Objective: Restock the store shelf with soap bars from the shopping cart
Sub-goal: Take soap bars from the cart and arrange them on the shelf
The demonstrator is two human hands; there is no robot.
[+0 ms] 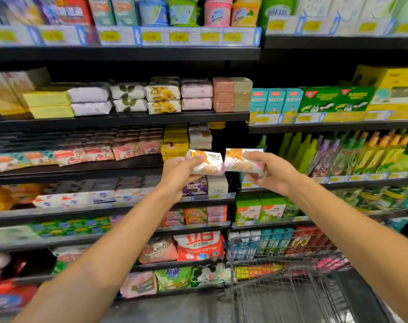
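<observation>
Each raised hand (178,170) (271,174) grips a soap bar (210,163) (241,162).

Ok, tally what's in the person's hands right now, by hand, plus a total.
Left hand: 1 orange-and-white soap bar
Right hand: 1 matching soap bar
Total: 2 soap bars, held side by side in front of the shelf.

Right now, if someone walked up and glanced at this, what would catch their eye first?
First, the two outstretched arms at centre: the left hand and the right hand each grip a white and orange soap bar, the left bar and the right bar held side by side before the shelves. Behind them, a dark gap sits beside stacked yellow boxes. At lower right stands the wire shopping cart.
</observation>
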